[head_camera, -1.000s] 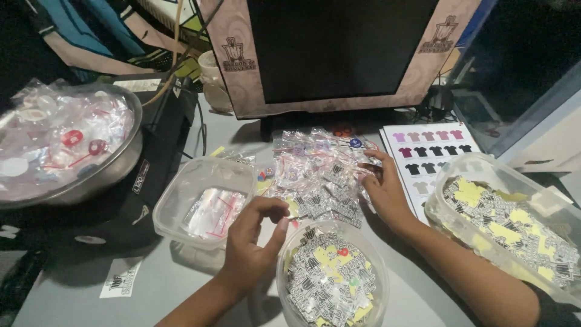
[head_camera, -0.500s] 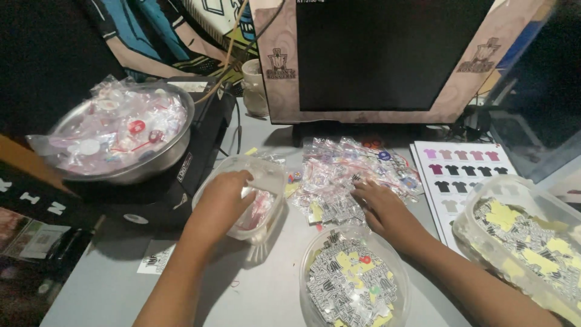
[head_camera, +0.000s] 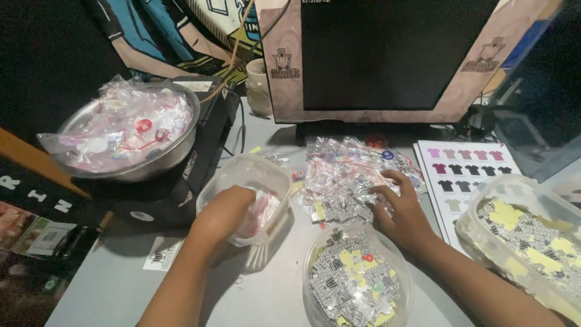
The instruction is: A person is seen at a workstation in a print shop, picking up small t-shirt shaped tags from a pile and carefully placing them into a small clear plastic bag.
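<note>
My left hand (head_camera: 223,212) reaches into a clear plastic tub (head_camera: 239,175) that holds small clear packets; its fingers are curled inside, and I cannot tell whether they grip a packet. My right hand (head_camera: 400,209) rests with fingers spread on a heap of small clear bags with badges (head_camera: 348,169) in front of the monitor. A round clear bowl of black, white and yellow stickers (head_camera: 357,280) sits just below that hand.
A metal bowl of bagged badges (head_camera: 124,130) stands on a black device at the left. A monitor (head_camera: 387,54) is at the back, with a cup (head_camera: 259,88) beside it. A printed shirt colour chart (head_camera: 463,172) and a second sticker tub (head_camera: 532,239) lie to the right.
My left hand has moved from the round sticker bowl up and left into the clear tub. My right hand stays on the heap of bags. The view has shifted left.
</note>
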